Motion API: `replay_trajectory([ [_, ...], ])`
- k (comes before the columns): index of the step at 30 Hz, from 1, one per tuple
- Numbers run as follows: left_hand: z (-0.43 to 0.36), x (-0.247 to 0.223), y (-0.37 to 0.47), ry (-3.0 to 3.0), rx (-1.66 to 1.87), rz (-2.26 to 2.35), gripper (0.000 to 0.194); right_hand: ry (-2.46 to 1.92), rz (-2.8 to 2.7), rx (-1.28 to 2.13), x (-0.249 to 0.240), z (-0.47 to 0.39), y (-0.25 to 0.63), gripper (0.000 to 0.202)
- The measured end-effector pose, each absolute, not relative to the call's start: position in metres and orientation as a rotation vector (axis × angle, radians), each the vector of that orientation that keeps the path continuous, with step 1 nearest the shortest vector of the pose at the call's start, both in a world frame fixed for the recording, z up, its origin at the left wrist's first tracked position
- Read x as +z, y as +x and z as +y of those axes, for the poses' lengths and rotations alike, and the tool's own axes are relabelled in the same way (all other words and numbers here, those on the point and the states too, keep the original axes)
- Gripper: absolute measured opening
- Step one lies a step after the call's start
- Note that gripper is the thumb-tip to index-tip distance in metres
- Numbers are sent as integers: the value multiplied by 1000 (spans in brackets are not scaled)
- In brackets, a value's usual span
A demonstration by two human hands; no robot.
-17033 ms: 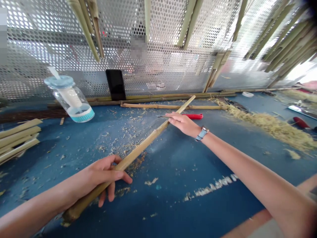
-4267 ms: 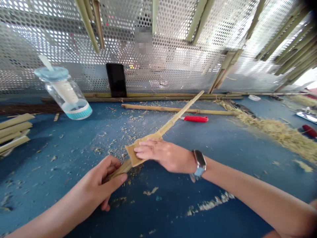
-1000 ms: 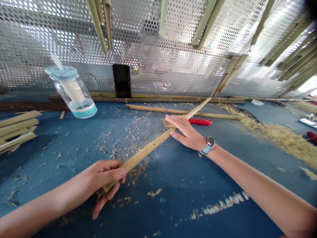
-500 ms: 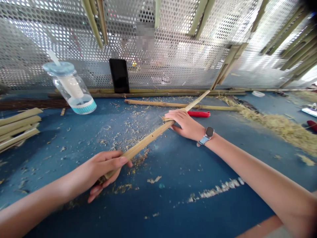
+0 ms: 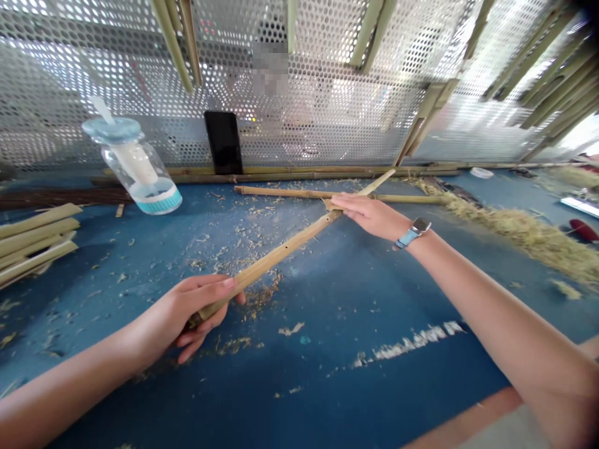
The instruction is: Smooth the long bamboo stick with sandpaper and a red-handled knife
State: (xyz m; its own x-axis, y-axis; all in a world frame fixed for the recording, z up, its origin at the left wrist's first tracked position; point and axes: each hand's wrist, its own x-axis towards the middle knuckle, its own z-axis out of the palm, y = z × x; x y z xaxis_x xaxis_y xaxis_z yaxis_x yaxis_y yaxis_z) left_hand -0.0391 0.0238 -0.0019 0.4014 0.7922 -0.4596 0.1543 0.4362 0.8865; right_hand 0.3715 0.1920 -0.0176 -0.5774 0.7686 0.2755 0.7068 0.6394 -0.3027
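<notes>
A long split bamboo strip [image 5: 281, 252] slants across the table, its far end pointing away to the right. My left hand [image 5: 206, 305] is closed round its near end, thumb on top. Farther along, my right hand [image 5: 367, 214], with a watch [image 5: 421, 226] on the wrist, is closed over the strip with its fingers laid across the top. A small tan scrap [image 5: 326, 203] pokes out by those fingertips; I cannot tell what it is. Past the right hand, the strip's pale tip [image 5: 384, 181] shows.
A bottle with a straw [image 5: 143, 171] and split bamboo pieces [image 5: 40, 240] are on the left. A phone [image 5: 223, 143] leans on the perforated screen [image 5: 299, 134]. A bamboo stick [image 5: 276, 193] lies behind the strip. Shavings [image 5: 519, 224] heap at right on the blue table [image 5: 262, 399].
My right hand has slid along the strip, away and slightly right. The red handle seen beside it before is now hidden. My left hand keeps its hold, shifted slightly.
</notes>
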Motion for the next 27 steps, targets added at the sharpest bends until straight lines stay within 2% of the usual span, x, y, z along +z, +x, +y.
replay_trajectory([
  [4,22,-6,-39,1075,567,1112,50,-1235,-2374,215,-13,176,356,46],
  [11,19,-4,-36,1079,566,1161,51,-743,-2484,339,-22,129,280,50],
  [14,19,-2,-35,1089,556,1176,50,-677,-2490,350,-27,143,291,52],
  [20,18,-1,-35,1090,530,1174,51,-1060,-2264,313,-32,181,342,50],
  [27,21,-2,-37,1051,523,1180,52,-728,-2401,367,-25,156,304,54],
])
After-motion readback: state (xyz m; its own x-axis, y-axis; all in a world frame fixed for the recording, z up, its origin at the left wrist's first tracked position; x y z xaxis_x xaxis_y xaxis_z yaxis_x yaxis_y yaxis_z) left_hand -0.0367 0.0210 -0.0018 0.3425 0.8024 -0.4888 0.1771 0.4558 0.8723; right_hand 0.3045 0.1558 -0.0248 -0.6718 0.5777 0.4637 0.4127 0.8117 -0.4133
